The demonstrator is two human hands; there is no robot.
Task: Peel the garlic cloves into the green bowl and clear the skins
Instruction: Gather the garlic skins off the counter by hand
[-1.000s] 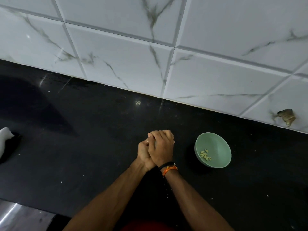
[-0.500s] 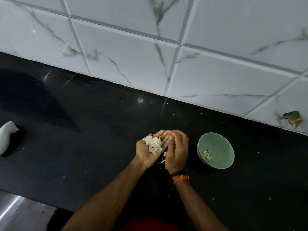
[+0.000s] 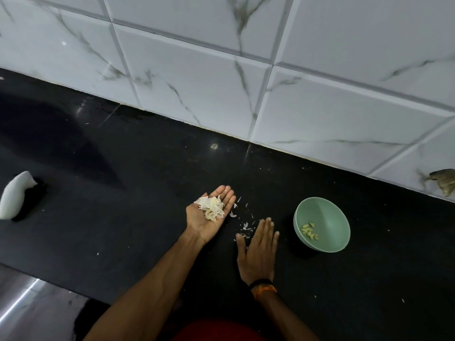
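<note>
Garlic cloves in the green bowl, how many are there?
About 7 peeled pale yellow garlic cloves, clustered on the floor of the green bowl, toward its left side; they overlap, so one or two may be hidden.

The white object (image 3: 13, 196) runs off the left edge; what it is stays unclear.

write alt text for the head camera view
A left hand cups a pile of garlic skins above a black counter; the right hand lies flat by scattered skins, beside a green bowl of peeled cloves.

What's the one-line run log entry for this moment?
left hand: palm up, carrying skins | right hand: flat, by loose skins | cloves in green bowl
</note>
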